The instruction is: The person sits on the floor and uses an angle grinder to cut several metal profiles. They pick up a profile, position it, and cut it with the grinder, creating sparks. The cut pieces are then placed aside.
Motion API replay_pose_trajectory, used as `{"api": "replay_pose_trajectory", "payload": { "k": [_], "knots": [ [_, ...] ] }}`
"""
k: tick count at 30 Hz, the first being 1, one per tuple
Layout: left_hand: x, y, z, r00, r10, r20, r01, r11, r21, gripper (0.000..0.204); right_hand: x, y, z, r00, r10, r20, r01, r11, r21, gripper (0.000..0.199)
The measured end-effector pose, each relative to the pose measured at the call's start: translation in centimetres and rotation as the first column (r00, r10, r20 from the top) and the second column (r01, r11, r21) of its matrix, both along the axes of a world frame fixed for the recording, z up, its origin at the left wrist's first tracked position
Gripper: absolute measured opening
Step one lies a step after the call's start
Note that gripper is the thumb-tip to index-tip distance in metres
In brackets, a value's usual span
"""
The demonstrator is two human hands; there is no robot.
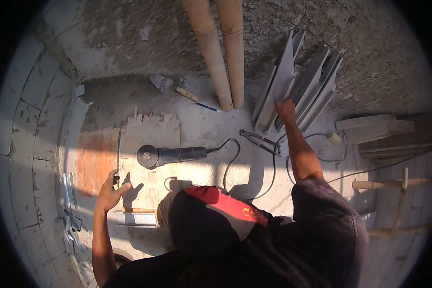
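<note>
The left hand (112, 194) is best kept clear of the angle grinder (182, 154), whose disc sits just to its upper right. This hand is empty and raised, thumb and fingers spread apart, over the lower edge of a reddish board (98, 158). To the lower left of the right hand (286, 110), a plier-like tool (261, 138) lies on the floor; it and the looping cable (238, 152) below are judged trip and snag points. The grey metal channels (306, 84) lie at and beyond the right hand. In this inspector's judgement, one channel is best held by its flat wall, off the edges, without scraping its neighbours. The right arm reaches forward, fingers curled in against the channels; whether they grip one cannot be told.
</note>
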State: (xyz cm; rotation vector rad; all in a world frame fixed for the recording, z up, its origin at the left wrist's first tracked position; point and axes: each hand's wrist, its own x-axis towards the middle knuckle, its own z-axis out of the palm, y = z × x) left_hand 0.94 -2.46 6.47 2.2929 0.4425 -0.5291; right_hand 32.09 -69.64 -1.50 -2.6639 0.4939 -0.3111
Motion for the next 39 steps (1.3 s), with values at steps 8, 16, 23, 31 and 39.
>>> {"api": "replay_pose_trajectory", "payload": {
  "k": [8, 16, 23, 31, 39],
  "knots": [
    [-1.3, 0.9, 0.1, 1.000, 0.007, -0.030, -0.007, 1.000, 0.020, 0.100, 1.7, -2.7, 3.1, 0.947, 0.255, -0.196, -0.059, 0.736, 0.674, 0.108],
    [-1.1, 1.4, -1.5, 0.998, -0.019, -0.055, 0.020, 0.999, 0.030, 0.102, 3.1, -3.0, 3.1, 0.920, 0.373, -0.121, -0.284, 0.846, 0.451, 0.089],
    [-1.5, 1.7, -0.5, 0.996, 0.008, -0.090, -0.002, 0.998, 0.069, 0.105, 7.0, -1.7, 2.6, 0.901, 0.423, 0.097, -0.427, 0.827, 0.366, 0.081],
    [-2.0, 2.4, -1.9, 0.994, 0.033, -0.108, -0.027, 0.998, 0.059, 0.104, 11.4, -1.5, 2.1, 0.926, 0.375, 0.047, -0.377, 0.906, 0.193, 0.060],
    [-2.2, 2.5, -2.1, 0.992, 0.043, -0.117, -0.034, 0.997, 0.075, 0.104, 4.2, -4.6, 0.3, 0.908, 0.340, 0.245, -0.392, 0.897, 0.206, 0.057]
  ]
}}
